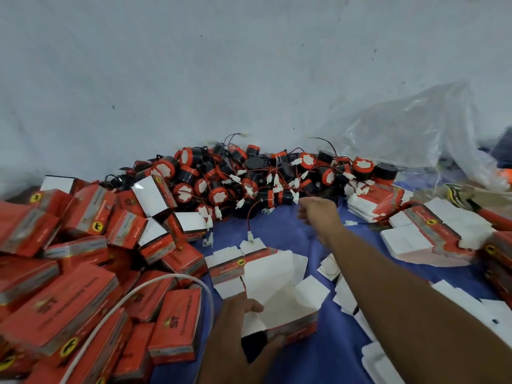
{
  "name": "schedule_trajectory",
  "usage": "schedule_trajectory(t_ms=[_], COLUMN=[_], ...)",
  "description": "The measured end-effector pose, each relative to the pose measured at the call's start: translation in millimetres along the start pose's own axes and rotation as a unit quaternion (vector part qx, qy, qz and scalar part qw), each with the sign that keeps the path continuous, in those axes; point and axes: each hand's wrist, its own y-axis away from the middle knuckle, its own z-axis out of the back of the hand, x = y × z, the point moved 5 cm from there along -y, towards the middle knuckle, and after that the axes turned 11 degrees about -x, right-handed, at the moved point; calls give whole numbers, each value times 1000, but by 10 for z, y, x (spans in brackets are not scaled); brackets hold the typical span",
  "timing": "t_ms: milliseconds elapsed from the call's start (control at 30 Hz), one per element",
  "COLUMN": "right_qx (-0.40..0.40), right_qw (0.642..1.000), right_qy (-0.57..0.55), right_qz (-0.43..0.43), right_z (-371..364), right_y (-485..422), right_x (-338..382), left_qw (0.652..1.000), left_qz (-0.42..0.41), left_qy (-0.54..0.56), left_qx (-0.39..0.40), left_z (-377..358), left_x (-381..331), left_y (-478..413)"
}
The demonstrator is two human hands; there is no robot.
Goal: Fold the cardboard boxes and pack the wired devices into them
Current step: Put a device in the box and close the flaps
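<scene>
An open box (279,309), red and grey outside and white inside, is held low in the middle of the view, its flaps standing up. It is gripped at its near left corner by the left hand (235,336), with fingers curled over the rim. The right hand (318,212) is stretched forward to the near edge of a heap of wired devices (249,178); it is blurred, so it cannot be told whether anything is pinched. The devices are black and orange-red drums with white faces, red wires and white plugs.

To the left, closed boxes (83,273) are piled loosely. The letters "ST" can be read on several, beside a yellow disc with a black animal figure; the smaller print cannot be made out. A white cable (138,295) is looped over this pile. To the right, flat box blanks (415,231) are stacked, white sides mostly up.

Everything is laid on a blue cloth (291,231). Behind the heap a speckled white sheet (221,65) rises, and a clear plastic bag (415,128) is crumpled at the right.
</scene>
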Motion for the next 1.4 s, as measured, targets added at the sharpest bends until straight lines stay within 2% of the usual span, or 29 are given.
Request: schedule_trajectory(t_ms=[133, 233, 333, 433, 533, 600, 667, 767, 800, 867, 933, 967, 1033, 1133, 1200, 1333, 1400], right_qx=[-23, 26, 45, 43, 42, 32, 47, 126, 168, 248, 253, 225, 177, 139, 125, 166, 205], right_qw=[987, 972, 960, 968, 990, 993, 972, 945, 926, 864, 803, 788, 798, 858, 882, 862, 869], right_qy=[29, -67, -178, -187, -75, 81, 211, 266, 296, 388, 457, 474, 468, 387, 327, 319, 289], right_qz=[159, 223, 212, 161, 108, 84, 92, 145, 161, 205, 288, 322, 336, 308, 315, 357, 346], right_z=[432, 845, 1255, 1433, 1460, 1513, 1560, 1541, 1517, 1466, 1424, 1416, 1451, 1542, 1563, 1349, 1165], right_y=[375, 767, 1096, 1346, 1567, 1655, 1744, 1956, 2046, 2203, 2294, 2292, 2224, 2075, 2002, 2072, 2165], right_x=[346, 575, 656, 431, 140, -3, -39, 7, 13, -18, -44, -37, -16, 62, 175, 370, 410], left_qw=[1000, 1000, 1000, 1000, 999, 999, 999, 999, 999, 999, 999, 999, 999, 998, 998, 997, 996], left_qz=[-5, -13, -15, -20, -21, -29, -35, -28, -21, -3, 9, 12, 20, 24, 10, -13, -19], left_qy=[2, 12, 8, -2, -8, -13, -18, -13, -12, -13, -19, -20, -19, -13, -14, -13, -4], left_qx=[-11, -13, -3, 7, 24, 31, 33, 37, 39, 45, 43, 42, 43, 53, 60, 72, 88], left_z=[4, 13, 15, 9, -4, 2, 16, 26, 25, 23, 27, 28, 25, 5, -12, -44, -53], left_x=[-43, -58, -76, -104, -127, -148, -165, -173, -169, -153, -128, -118, -108, -105, -120, -108, -126], left_y=[12, 19, 32, 58, 91, 105, 111, 124, 126, 128, 118, 112, 108, 114, 123, 150, 163])
